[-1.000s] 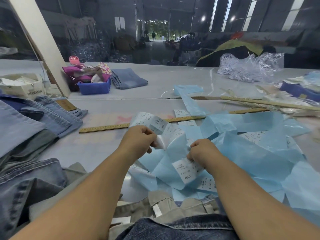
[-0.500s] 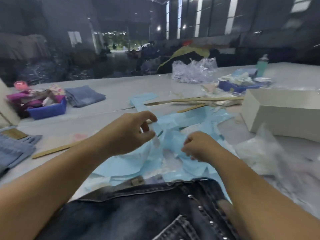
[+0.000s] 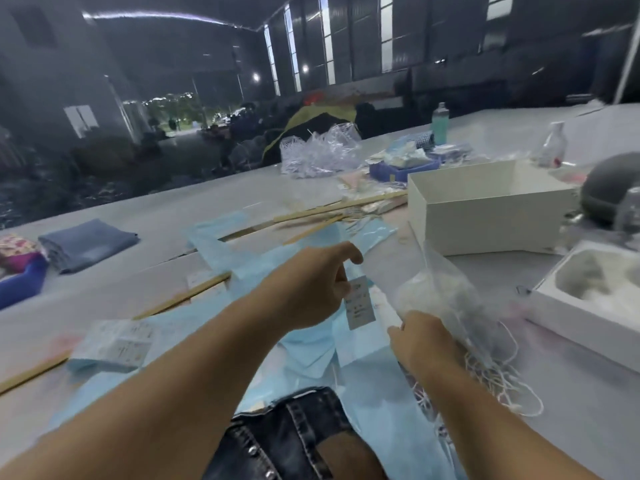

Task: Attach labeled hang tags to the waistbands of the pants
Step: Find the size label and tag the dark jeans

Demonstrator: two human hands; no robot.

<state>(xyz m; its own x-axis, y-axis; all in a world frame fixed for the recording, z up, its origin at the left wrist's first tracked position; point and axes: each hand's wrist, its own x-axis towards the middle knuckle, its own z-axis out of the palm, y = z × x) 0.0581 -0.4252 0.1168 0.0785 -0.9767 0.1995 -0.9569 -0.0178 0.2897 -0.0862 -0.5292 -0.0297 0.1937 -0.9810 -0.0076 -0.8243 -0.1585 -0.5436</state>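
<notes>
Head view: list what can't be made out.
- Tag print: motion blur, too small to read.
- Right hand grip: fingers hidden behind the hand and the clear bag.
- Jeans: cut off by the bottom edge.
- Left hand pinches the tag.

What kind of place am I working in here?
Probably a garment factory's finishing floor: a long work table with folded jeans, a label in the left hand, and a bag of tag strings under the right hand.
</notes>
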